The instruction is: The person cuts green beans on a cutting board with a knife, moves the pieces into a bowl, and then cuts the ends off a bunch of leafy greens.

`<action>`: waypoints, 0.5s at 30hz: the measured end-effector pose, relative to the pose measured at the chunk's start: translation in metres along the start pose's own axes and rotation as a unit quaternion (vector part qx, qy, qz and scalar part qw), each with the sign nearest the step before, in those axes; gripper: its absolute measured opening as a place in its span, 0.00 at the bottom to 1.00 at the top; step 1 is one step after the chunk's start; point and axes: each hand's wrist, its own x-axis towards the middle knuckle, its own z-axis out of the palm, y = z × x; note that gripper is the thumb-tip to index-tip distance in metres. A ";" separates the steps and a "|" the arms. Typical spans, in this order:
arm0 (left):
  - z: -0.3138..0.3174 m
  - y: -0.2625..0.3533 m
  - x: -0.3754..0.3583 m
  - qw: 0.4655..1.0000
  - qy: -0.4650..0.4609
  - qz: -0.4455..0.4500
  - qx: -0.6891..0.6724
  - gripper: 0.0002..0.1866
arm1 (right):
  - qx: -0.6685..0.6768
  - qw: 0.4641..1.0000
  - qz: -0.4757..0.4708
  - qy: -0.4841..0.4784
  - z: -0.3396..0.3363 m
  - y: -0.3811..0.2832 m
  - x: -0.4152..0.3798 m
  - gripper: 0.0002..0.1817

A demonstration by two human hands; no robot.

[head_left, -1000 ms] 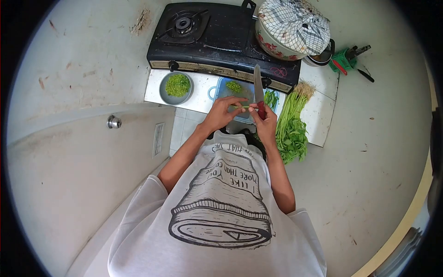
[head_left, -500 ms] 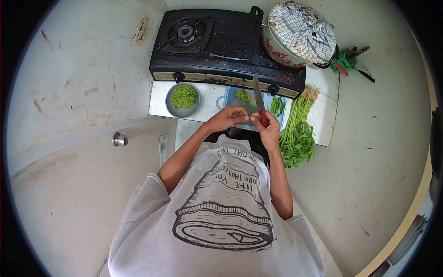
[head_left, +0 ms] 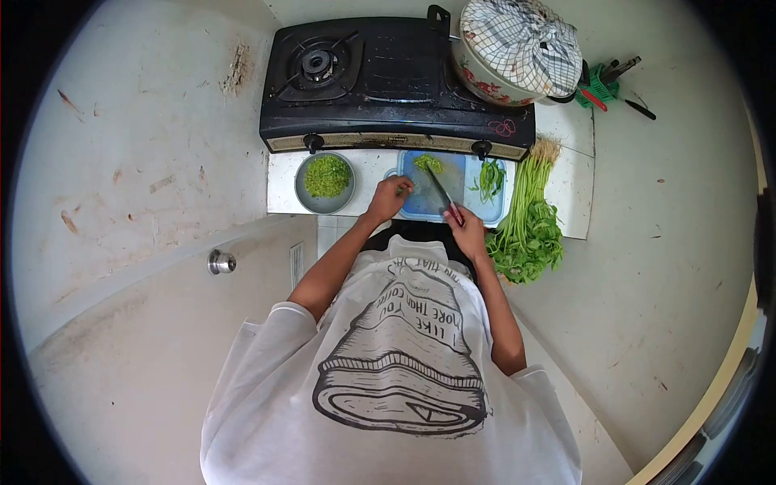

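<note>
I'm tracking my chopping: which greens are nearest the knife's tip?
The small chopped heap on the blue board, at the knife's tip; the bowl's heap, loose leaves and rooted bunch lie farther off.

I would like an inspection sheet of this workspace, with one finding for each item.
Surface: white counter, blue board on it.
Job's things: knife tip at small chopped heap; bowl of chopped greens; leafy bunch beside board.
Clutter: thin pink loops on stove.
Hands: right hand holds knife; left hand curled near board, contents unclear.
Cables: nothing seen.
Surroundings: cloth-topped pot on stove; marked wall.
</note>
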 end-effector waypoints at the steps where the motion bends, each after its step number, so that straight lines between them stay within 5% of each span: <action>1: 0.002 -0.003 0.002 1.000 0.007 0.004 0.005 0.07 | -0.012 1.000 -0.027 0.002 0.005 0.005 -0.001 0.17; 15: 0.011 -0.008 0.001 0.984 0.005 0.108 0.139 0.09 | -0.109 0.992 -0.059 -0.033 0.011 0.017 -0.002 0.20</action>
